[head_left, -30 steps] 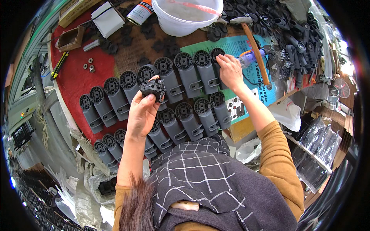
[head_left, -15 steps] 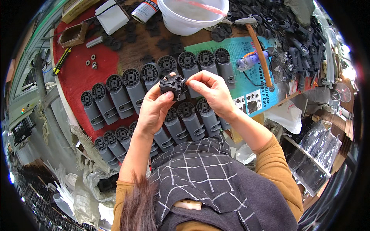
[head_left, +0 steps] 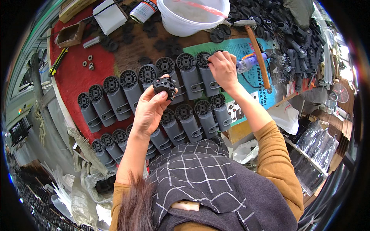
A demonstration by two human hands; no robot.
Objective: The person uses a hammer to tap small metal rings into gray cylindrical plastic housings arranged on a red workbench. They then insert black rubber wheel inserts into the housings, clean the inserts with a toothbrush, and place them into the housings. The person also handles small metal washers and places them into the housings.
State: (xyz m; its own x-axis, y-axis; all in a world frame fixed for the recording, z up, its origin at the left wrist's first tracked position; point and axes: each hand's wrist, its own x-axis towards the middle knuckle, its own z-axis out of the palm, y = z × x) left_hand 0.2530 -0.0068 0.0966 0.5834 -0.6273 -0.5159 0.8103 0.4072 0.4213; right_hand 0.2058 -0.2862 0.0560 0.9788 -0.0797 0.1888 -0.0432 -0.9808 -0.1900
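My left hand (head_left: 148, 111) is closed around a small stack of black notched plastic discs (head_left: 165, 87), held above the tubes. My right hand (head_left: 224, 71) reaches to the right end of the back row, fingers bent together over the top of the last tube, which it mostly hides. What those fingers grip is hidden. Grey plastic tubes (head_left: 190, 79) stand in a slanting back row, with round spoked black ends facing up. A second row of such tubes (head_left: 189, 121) stands nearer me, partly behind my left forearm.
A white bucket (head_left: 185, 23), a can (head_left: 143, 11) and a small open box (head_left: 71, 34) stand at the back. A hammer (head_left: 259, 57) lies right of the tubes, beside a purple tool (head_left: 248, 62). Black parts (head_left: 296, 46) pile up far right. A yellow cutter (head_left: 58, 62) lies left.
My right hand has moved away from the discs, rightward and up, to the last back-row tube. My left hand keeps the discs, slightly lower and further left. The view has shifted a little.
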